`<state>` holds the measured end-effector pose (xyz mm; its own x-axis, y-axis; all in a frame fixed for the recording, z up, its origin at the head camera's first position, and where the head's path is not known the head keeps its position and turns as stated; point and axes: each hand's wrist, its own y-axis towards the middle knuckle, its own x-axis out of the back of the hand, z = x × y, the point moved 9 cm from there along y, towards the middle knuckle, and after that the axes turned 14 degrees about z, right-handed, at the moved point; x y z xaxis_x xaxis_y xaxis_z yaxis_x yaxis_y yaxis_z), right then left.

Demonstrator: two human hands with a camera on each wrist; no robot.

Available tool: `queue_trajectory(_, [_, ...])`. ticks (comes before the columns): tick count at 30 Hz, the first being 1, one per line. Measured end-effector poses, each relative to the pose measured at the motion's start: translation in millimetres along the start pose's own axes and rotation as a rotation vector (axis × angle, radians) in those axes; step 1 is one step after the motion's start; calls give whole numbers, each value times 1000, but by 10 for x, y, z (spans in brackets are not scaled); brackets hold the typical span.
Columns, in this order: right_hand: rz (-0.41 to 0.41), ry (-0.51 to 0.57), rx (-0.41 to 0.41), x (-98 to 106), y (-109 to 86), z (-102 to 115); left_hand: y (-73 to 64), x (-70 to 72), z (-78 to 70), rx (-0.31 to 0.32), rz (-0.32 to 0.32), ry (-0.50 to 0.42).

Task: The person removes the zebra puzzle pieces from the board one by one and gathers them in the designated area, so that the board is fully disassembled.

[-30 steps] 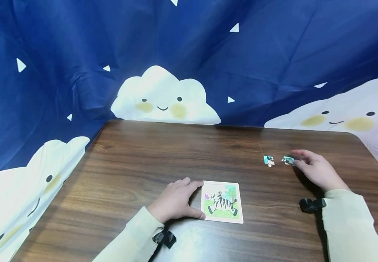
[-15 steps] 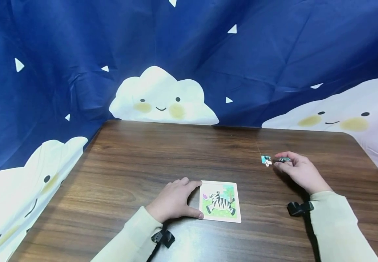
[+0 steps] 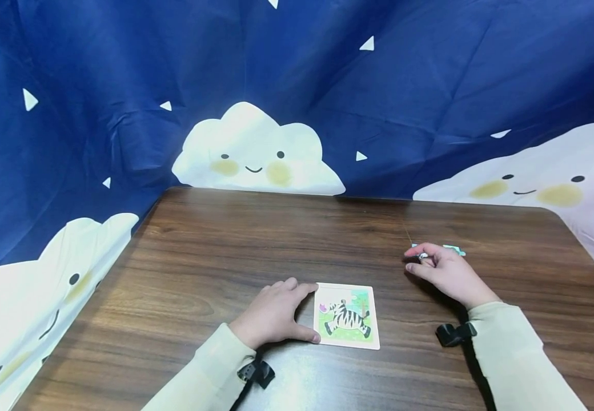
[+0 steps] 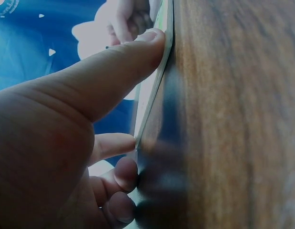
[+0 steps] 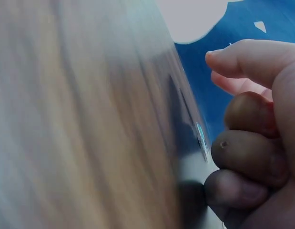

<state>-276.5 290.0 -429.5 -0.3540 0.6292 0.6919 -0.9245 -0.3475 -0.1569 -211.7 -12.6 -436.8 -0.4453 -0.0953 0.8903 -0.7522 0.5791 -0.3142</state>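
A square zebra puzzle board (image 3: 346, 337) with a pale rim lies on the table. My left hand (image 3: 275, 317) rests at its left side in the head view, thumb at the near corner and forefinger at the far corner. The left wrist view shows the thumb (image 4: 123, 71) pressed on the board's edge. Farther right, my right hand (image 3: 448, 273) hovers over a small puzzle piece (image 3: 421, 256), mostly hidden under the fingers. Its thumb and forefinger are apart, with the other fingers curled in the right wrist view. Another puzzle piece (image 3: 454, 249) lies just behind this hand, partly covered.
The brown wooden table (image 3: 215, 245) stretches around both hands. A blue cloth (image 3: 297, 68) with smiling clouds hangs behind its far edge and along the left side. Black straps with small devices sit on both wrists.
My right hand has moved left, passing over the right-hand puzzle piece and now reaching the left-hand one. Both pieces stay on the table. My left hand and the board have not moved.
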Motion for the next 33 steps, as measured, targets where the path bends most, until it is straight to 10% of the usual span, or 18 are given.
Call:
queue_trajectory(22, [219, 117, 186, -646, 50, 537, -5, 7, -13, 3, 4, 5])
queue_trajectory(33, [338, -12, 200, -894, -25, 799, -8, 18, -9, 0, -1, 1])
